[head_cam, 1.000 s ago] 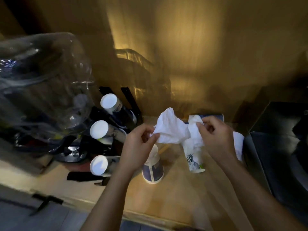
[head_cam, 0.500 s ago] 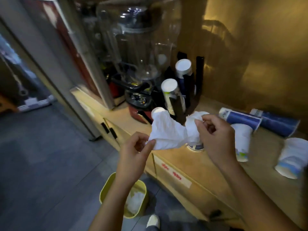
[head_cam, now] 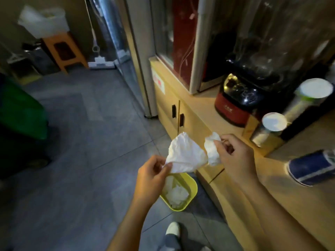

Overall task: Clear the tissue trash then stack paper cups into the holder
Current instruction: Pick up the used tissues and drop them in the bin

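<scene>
A crumpled white tissue [head_cam: 184,156] hangs between my two hands, above the floor beside the counter. My left hand [head_cam: 150,180] pinches its lower left corner. My right hand [head_cam: 233,158] pinches the bunched right end near the counter edge. Directly below the tissue stands a small yellow bin [head_cam: 190,196] with white tissue inside. A blue paper cup [head_cam: 311,169] lies on its side on the wooden counter [head_cam: 204,113] at the right. Two tilted rows of paper cups with white bases, the lower [head_cam: 270,127] and the upper [head_cam: 308,96], sit in a dark holder [head_cam: 297,127].
A red and black water dispenser base [head_cam: 237,98] with a clear bottle stands on the counter behind the holder. Cabinet doors [head_cam: 174,113] face the grey tiled floor. A green bin [head_cam: 20,113] is at the left, an orange stool [head_cam: 63,49] and a mop at the back. My shoe [head_cam: 173,229] is near the yellow bin.
My view has swung left and down, away from the counter toward the floor. Both hands carried the tissue off the counter until it hangs over the yellow bin.
</scene>
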Tool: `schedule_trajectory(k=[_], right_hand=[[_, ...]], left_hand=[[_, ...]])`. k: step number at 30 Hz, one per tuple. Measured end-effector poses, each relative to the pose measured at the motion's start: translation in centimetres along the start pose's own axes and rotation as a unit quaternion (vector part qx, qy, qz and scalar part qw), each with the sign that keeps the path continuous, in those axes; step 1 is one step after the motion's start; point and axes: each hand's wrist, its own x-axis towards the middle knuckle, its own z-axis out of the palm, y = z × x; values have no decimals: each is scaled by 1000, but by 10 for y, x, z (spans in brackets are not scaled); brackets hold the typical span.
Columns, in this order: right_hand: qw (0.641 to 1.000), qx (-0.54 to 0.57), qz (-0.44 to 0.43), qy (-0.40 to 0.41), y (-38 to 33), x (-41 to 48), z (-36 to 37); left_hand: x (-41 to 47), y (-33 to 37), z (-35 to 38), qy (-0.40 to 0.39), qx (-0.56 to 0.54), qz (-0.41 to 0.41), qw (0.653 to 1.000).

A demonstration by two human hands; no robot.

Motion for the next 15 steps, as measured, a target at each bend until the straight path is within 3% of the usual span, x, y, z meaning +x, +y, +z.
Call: schedule_trajectory(k=[7, 15], right_hand=[[997, -14, 58, -57, 43, -4, 93], [984, 14, 156, -85, 130, -27, 181]], left_hand=[[35, -95, -5, -29, 97, -99, 990], [64, -204, 34, 7, 170, -192, 967]])
